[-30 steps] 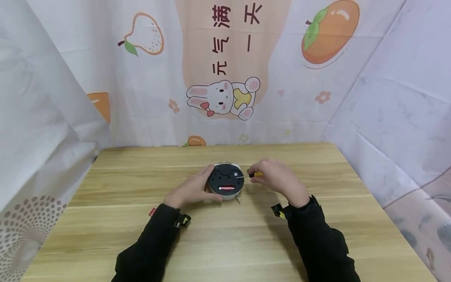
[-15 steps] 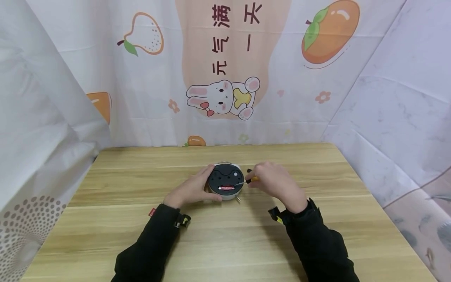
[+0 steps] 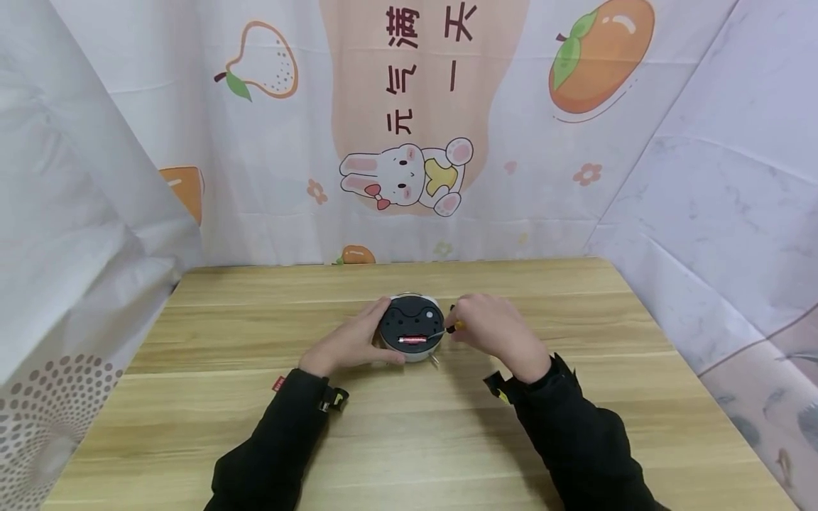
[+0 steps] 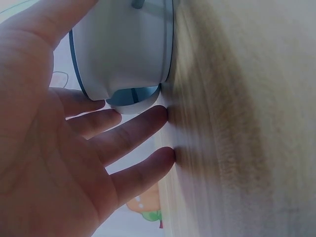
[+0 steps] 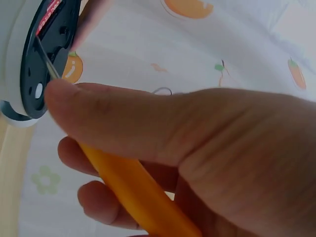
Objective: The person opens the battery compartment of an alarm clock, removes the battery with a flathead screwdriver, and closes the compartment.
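Note:
A white alarm clock (image 3: 388, 352) lies face down at the far middle of the table, its black back (image 3: 399, 312) turned up. A red battery (image 3: 412, 340) sits in its slot, uncovered. My left hand (image 3: 350, 342) holds the clock from the left, thumb at the near side and fingers round the far side; in the left wrist view two fingertips (image 4: 160, 114) reach down to the table. With my right hand (image 3: 495, 323) I grip a screwdriver by its orange handle (image 5: 143, 192). The metal shaft (image 5: 49, 63) slants to the battery's right end.
The wooden table (image 3: 409, 440) runs up to a printed curtain (image 3: 275, 184) at the back. White cloth (image 3: 83, 177) hangs at the left, and patterned cloth (image 3: 722, 213) at the right. A metal leg (image 3: 434, 360) sticks out from the clock's near side.
The screwdriver tip has come down and left across the clock's back to the battery's right end, the right hand moving with it. The left hand and the clock stay put.

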Tool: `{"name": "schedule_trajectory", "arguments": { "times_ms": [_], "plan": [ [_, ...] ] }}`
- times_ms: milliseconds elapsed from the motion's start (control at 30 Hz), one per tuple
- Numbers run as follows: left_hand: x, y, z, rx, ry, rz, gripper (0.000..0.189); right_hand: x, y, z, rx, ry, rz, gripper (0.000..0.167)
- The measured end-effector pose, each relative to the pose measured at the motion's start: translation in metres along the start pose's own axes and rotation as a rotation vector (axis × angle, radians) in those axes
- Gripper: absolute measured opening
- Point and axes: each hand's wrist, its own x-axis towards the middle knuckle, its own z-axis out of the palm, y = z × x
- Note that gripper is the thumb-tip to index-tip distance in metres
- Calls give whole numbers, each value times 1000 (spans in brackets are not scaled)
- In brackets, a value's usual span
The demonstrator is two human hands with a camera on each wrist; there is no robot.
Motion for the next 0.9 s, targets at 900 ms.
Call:
{"name": "schedule_trajectory", "arguments": {
  "times_ms": [900],
  "plan": [
    [-1, 3, -1, 6, -8, -12, 120, 19, -55, -5, -611, 48, -52, 19]
  ]
}}
